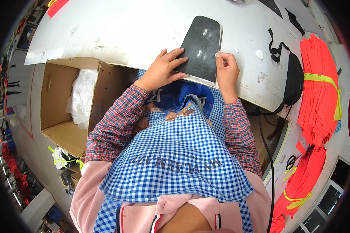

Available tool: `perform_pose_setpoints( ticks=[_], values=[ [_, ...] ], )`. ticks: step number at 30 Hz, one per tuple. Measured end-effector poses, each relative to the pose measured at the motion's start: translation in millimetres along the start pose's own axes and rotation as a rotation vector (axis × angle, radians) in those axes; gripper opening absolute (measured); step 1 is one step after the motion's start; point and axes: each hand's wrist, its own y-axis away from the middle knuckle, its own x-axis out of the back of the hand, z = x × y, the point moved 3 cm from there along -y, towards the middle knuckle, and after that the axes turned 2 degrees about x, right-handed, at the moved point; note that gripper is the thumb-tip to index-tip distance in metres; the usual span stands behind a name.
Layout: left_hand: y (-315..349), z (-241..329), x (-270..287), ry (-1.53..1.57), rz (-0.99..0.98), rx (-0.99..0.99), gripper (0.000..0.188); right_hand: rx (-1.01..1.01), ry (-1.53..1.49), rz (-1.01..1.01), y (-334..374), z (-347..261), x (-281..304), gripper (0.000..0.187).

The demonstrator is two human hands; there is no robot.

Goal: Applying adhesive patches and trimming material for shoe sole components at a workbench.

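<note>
A flat black panel with a rounded far end lies on the white table near its front edge. A pale layer shows along its right and near edges. My left hand rests at the panel's left side, fingers spread and fingertips on its edge. My right hand is at the right edge, thumb and index finger pinched together. A small white piece shows at those fingertips; most of it is hidden. White scraps lie on the table to the right of this hand.
An open cardboard box with clear plastic bags stands at the left. Right of the panel lies a black item with straps. Bundles of red-orange strips tied with yellow bands are at the right, near black scissors. A black cable hangs down.
</note>
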Motion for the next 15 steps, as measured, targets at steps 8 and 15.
perform_pose_setpoints(
  ticks=[8,15],
  values=[
    [0.1,-0.7,0.0,0.005,-0.011,0.006,0.055,-0.053,0.020,0.011,-2.5,5.2,0.7,0.016],
    [0.1,-0.4,-0.3,0.005,-0.015,0.011,0.055,-0.141,-0.129,0.010,-7.4,15.4,0.5,0.017]
  ],
)
